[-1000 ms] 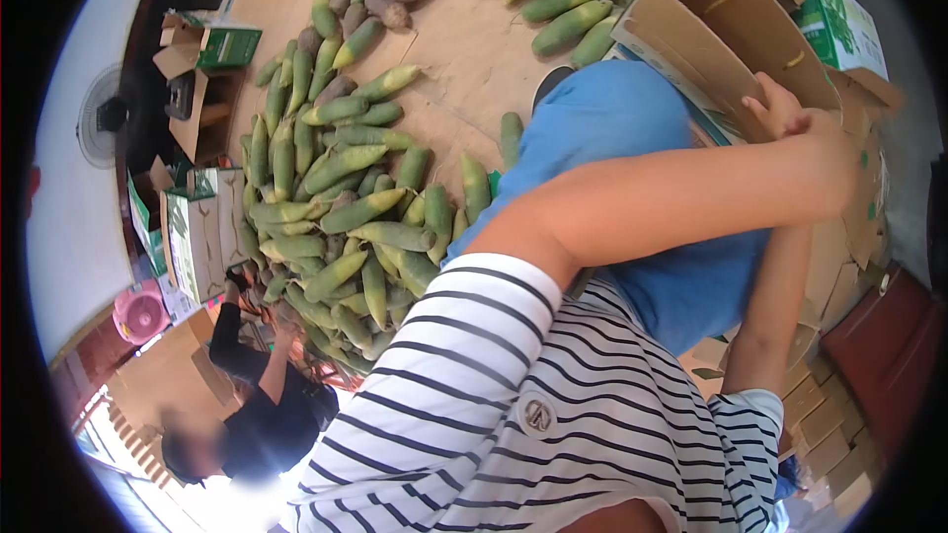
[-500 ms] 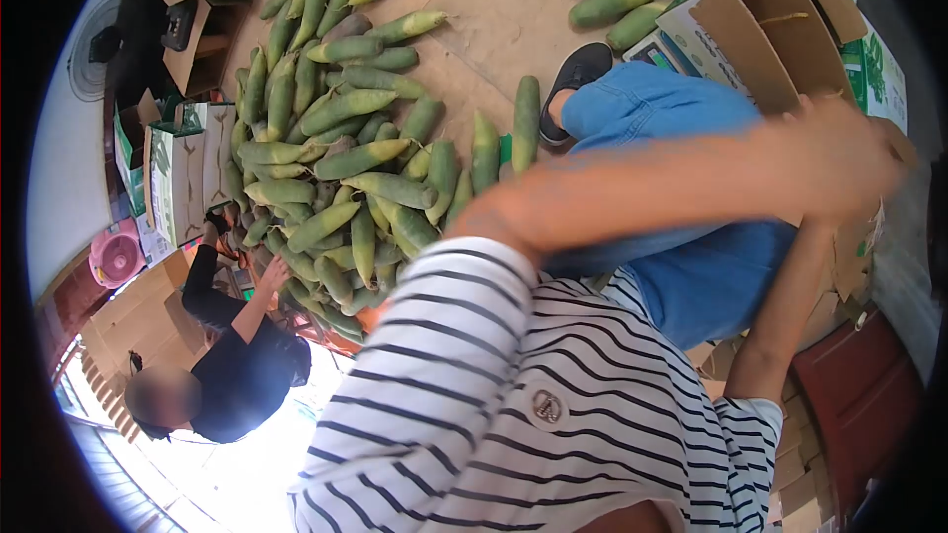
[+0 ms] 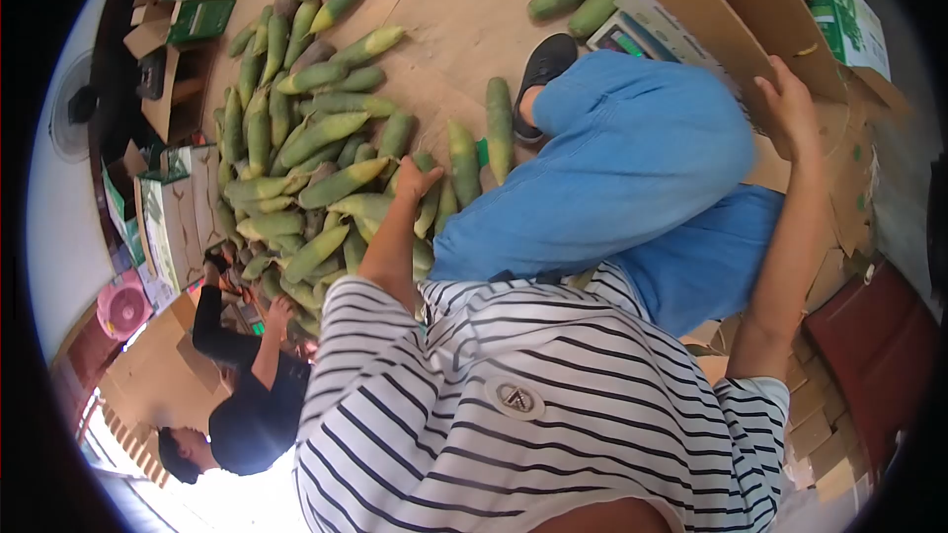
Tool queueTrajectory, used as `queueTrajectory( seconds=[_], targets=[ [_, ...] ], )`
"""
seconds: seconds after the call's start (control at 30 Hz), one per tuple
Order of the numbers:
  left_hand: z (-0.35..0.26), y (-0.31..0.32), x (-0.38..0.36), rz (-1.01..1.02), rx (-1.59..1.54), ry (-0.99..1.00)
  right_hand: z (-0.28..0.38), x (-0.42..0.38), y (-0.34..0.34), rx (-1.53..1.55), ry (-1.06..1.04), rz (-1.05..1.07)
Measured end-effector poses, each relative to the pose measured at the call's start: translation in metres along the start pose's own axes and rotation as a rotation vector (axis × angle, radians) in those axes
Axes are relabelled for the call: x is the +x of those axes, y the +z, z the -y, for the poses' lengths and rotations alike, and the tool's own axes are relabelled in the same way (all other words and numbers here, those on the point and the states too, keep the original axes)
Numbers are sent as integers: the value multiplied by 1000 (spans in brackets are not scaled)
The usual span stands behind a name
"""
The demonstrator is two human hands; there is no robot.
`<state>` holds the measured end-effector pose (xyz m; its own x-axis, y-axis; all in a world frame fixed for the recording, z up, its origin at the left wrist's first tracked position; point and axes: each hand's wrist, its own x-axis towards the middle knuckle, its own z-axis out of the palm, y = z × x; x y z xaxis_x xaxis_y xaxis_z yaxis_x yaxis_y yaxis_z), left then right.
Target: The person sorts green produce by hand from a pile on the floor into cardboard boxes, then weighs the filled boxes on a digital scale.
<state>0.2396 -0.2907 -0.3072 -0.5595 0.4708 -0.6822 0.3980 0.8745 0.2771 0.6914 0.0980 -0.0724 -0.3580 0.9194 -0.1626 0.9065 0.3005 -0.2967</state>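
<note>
The bare left hand [image 3: 422,178] has swung from the open brown cardboard box [image 3: 726,28] to the heaped long green radishes [image 3: 342,184], now within its reach, its finger closure unclear, while the bare right hand [image 3: 793,114], thumb and fingers apart, is beside the box

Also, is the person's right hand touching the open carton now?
Cannot tell. In the head view, the right hand overlaps the open carton, but neither contact nor a gap shows plainly between them.

Green vegetables [image 3: 324,135], left of centre: smooth skins, faintly glossy. Open box [image 3: 780,12], upper right: matt cardboard. Trousers [image 3: 632,158], centre: matt cloth. Striped shirt [image 3: 592,375], bottom: soft cloth.
</note>
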Motion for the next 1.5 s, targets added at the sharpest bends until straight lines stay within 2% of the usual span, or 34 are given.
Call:
queueTrajectory(
  seconds=[0.1,0.2,0.23,0.33,0.37,0.43,0.47,0.5,0.6,0.63,0.67,0.7,0.77,0.83,0.9,0.97,1.0,1.03,1.07,1.13,1.23,1.27,1.3,1.33,1.4,1.5],
  targets=[
    [-5,10,0,55,-5,73,1,-1,-1,-54,-35,-21],
    [-51,0,-10,-44,-7,202,2,-1,0,-55,-30,-33],
    [-73,-6,-11,-87,-95,293,1,-1,-1,-72,-31,-22],
    [-166,-43,-28,-189,-403,583,5,0,-6,-41,-3,35],
    [-204,-61,-40,-285,-424,699,4,0,-6,-44,-2,28],
    [-279,-96,-74,-341,-608,821,3,-1,-4,-47,-7,25],
    [-315,-114,-95,-319,-761,961,6,-1,-5,-58,0,31],
    [-349,-125,-112,-381,-913,1140,5,-2,-5,-59,-2,20],
    [-434,-140,-164,-253,-1397,1433,5,-2,-2,-54,-1,7],
    [-450,-141,-150,-259,-1310,1449,6,-3,-4,-49,10,16],
    [-470,-135,-173,-126,-1342,1335,7,-3,-6,-44,21,26],
    [-486,-128,-181,-72,-1418,1311,8,-3,-6,-55,17,15],
    [-495,-111,-159,9,-1173,1279,7,-3,-4,-69,10,-5],
    [-478,-84,-111,36,-888,1137,5,-3,-4,-83,-35,31],
    [-434,-67,-64,14,-970,1125,0,-4,-1,-70,-63,46],
    [-372,-60,-38,-46,-848,961,0,-5,4,-31,-89,50],
    [-329,-49,-1,-110,-524,900,-2,-4,4,6,-87,32],
    [-288,-32,27,-122,-486,798,-4,-2,2,43,-86,17],
    [-260,-30,20,-162,-316,720,-5,-1,0,78,-87,0],
    [-194,-8,44,1,-36,494,5,-2,-2,105,-47,25],
    [-131,31,44,84,92,402,-1,2,0,97,-85,4],
    [-137,28,24,178,148,335,-6,1,0,84,-112,-16],
    [-94,65,64,390,102,230,-8,0,-1,67,-106,-9],
    [-115,50,38,623,-26,21,-7,-1,-3,51,-102,-4],
    [-130,49,7,582,-323,-56,-1,1,-12,42,-83,60],
    [-123,62,12,505,-462,-20,-10,4,-11,35,-114,53]
  ],
)
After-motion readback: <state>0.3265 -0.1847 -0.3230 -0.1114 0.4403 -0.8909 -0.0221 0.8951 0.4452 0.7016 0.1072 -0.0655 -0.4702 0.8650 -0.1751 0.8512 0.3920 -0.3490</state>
